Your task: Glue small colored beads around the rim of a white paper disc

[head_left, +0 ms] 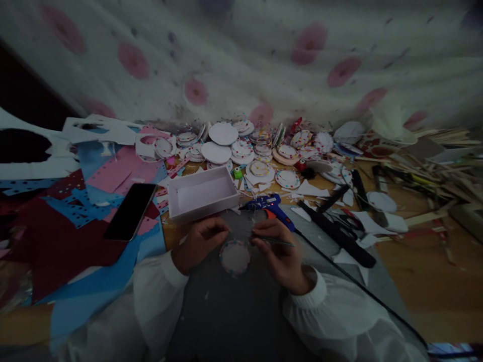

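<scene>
A small round disc (pixel 234 258) with coloured dots around its rim lies on the grey work mat (pixel 226 322), between and just below my hands. My left hand (pixel 202 242) is closed, thumb and forefinger pinched at the disc's upper left; whatever is in the pinch is too small to make out. My right hand (pixel 281 254) holds a thin, pointed metal tool (pixel 278 242) that looks like tweezers, close to the disc's upper right. Just beyond that hand lies a blue hot glue gun (pixel 284 217). The picture is dim and slightly blurred.
An open white box (pixel 204 193) stands beyond my left hand. Further left lie a phone (pixel 131 211) and coloured sheets (pixel 81 241). Decorated discs (pixel 241 148) are piled at the back. Scissors (pixel 349 223) and a black bar (pixel 339 236) lie right, near the glue gun's cord (pixel 362 285).
</scene>
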The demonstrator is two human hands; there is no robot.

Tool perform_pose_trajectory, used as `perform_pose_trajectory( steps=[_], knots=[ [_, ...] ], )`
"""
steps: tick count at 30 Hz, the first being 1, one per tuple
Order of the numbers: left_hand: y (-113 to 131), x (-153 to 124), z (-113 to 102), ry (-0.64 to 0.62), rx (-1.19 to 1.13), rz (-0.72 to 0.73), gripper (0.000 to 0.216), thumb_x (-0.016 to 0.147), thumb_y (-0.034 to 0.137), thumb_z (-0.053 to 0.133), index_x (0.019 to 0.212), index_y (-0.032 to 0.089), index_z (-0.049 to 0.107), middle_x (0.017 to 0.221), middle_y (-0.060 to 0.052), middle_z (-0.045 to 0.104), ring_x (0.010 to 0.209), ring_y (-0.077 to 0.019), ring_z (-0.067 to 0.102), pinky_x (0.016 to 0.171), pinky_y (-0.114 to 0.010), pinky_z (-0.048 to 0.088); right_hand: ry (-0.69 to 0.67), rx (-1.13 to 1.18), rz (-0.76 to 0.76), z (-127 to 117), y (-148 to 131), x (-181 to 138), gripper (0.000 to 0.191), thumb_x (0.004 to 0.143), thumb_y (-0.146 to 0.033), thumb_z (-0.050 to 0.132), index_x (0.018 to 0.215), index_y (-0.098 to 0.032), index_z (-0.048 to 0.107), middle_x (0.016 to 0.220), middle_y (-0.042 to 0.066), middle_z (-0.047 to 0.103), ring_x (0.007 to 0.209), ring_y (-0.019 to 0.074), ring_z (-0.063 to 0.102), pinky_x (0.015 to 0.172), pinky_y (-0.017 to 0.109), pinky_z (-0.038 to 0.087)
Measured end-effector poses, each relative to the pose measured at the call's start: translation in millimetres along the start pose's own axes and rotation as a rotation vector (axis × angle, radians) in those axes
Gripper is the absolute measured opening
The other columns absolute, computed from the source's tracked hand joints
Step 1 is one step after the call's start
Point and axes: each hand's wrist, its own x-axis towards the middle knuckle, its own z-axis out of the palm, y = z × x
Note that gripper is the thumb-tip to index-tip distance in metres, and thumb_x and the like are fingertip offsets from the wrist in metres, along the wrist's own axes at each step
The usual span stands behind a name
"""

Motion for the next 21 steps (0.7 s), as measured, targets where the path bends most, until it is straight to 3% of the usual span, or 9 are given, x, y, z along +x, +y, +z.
perform_pose_trajectory(
  steps=[8,14,21],
  knots=[
    [0,0,1,-0.004,0.016,-0.012,0.015,0.077,0.03,0.061,0.08,0.015,0.063,0.077,-0.003,0.062,0.073,-0.0148,0.057,0.066,-0.025,0.048,-0.013,0.072,0.074,0,0,-1,0.003,0.086,-0.025,0.062,0.088,-0.024,0.062,0.088,0.005,0.061,0.081,0.0183,0.061,0.068,0.034,0.052],
    [-2,0,0,0.011,-0.06,-0.057,0.015,0.076,0.029,0.064,0.083,0.016,0.066,0.082,-0.003,0.065,0.079,-0.0167,0.06,0.072,-0.028,0.049,-0.008,0.302,0.268,4,-8,6,0.006,0.086,-0.028,0.063,0.086,-0.023,0.06,0.096,0.004,0.058,0.077,0.0137,0.06,0.067,0.03,0.054],
    [-16,-1,-8,-0.14,-0.124,-0.017,0.021,0.074,0.023,0.062,0.093,0.018,0.07,0.094,-0.005,0.067,0.092,-0.0218,0.059,0.083,-0.032,0.046,-0.056,0.354,0.346,4,-12,9,0.013,0.083,-0.034,0.066,0.083,-0.022,0.06,0.094,0.003,0.059,0.071,0.0125,0.061,0.064,0.028,0.054]
  ],
)
